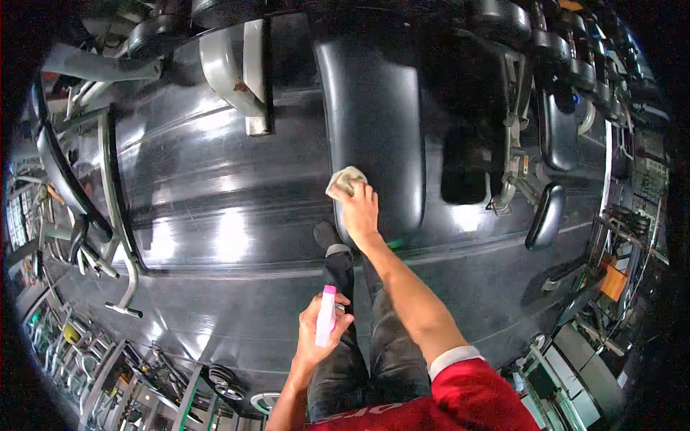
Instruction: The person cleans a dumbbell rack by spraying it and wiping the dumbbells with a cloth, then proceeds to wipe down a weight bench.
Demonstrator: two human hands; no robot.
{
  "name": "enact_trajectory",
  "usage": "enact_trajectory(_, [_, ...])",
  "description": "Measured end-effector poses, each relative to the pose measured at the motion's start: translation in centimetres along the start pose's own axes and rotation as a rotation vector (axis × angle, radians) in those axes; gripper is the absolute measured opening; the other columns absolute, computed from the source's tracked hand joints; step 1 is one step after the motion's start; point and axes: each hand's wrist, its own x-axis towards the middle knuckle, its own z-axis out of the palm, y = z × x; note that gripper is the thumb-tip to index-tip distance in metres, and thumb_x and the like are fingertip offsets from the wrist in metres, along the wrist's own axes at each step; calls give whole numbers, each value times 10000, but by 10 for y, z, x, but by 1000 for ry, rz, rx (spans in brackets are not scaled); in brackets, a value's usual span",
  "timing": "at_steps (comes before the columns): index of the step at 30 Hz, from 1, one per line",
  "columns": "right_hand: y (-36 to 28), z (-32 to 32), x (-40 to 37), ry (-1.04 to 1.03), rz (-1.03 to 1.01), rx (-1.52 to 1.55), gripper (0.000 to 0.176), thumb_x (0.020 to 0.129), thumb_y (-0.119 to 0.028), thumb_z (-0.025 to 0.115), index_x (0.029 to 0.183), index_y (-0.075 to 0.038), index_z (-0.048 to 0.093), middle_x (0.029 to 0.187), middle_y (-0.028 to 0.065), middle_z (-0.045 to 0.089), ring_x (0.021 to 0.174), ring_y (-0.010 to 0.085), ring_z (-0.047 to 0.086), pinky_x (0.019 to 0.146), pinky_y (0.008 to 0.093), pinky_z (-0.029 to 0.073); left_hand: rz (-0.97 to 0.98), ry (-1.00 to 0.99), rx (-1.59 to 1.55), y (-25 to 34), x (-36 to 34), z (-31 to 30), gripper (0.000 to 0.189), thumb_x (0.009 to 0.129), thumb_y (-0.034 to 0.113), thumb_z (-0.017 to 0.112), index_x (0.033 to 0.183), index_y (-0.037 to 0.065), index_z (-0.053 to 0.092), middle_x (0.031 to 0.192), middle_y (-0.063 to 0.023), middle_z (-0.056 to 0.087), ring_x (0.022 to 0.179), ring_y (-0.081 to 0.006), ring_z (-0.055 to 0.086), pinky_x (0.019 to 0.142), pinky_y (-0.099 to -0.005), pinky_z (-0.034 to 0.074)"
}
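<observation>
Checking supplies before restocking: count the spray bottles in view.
1. The white plastic spray bottle with a pink cap is gripped in the left hand; the right hand holds only a crumpled beige cloth. More may hide among the dim gym machines.

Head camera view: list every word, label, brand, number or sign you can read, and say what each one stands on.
Nothing here reads clearly.
White lettering on the red shirt, bottom edge: cut off and blurred.
The spray bottle in the left hand: no legible label.
The panel on the far-right machines: marks too small to read.
The cloth under the right hand: no print visible.
</observation>
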Motion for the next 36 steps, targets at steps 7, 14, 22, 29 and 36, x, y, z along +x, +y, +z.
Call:
enact_trajectory(7, [81, -52, -8, 35, 277, -41, 400, 760, 1, 593, 1082, -233, 639, 1084, 122, 526, 1006, 352, 514, 852, 447, 453, 31, -2, -5, -9, 3, -5, 267, 818, 155, 690, 995, 8, 556, 753, -43, 634, 656, -96, 580, 644, -264, 479])
enact_trajectory(14, [7, -7, -5, 17, 40, 59, 412, 776, -53, 566, 1093, -306, 639, 1041, 89, 521, 986, 308, 503, 820, 414, 453, 29, -22, 26, -12, 5, -1, 252, 814, 109, 682, 999, -5, 554, 766, -45, 634, 660, -98, 577, 651, -268, 482])
enact_trajectory(22, [80, -58, -6, -23, 267, -92, 465, 713, -6, 630, 1125, -221, 621, 1071, 112, 491, 957, 313, 496, 831, 426, 423, 55, -26, 23, -15, 9, -7, 276, 820, 115, 700, 1009, -5, 539, 822, -70, 644, 664, -104, 580, 652, -267, 485])
enact_trajectory(29, [-2, -1, -16, -102, 51, 20, 398, 757, -58, 592, 1074, -294, 637, 1036, 99, 503, 963, 325, 493, 813, 440, 437, -37, 19, -74, -9, 11, 1, 242, 768, 37, 717, 981, 34, 603, 716, -8, 591, 636, -84, 539, 625, -243, 453])
enact_trajectory(36, [68, -44, -14, -142, 119, 35, 349, 781, -31, 581, 1026, -258, 681, 1076, 89, 517, 996, 319, 506, 851, 419, 453, 37, -14, 22, -14, 12, -8, 283, 798, 93, 695, 1014, -11, 545, 829, -72, 650, 663, -99, 580, 660, -268, 481])
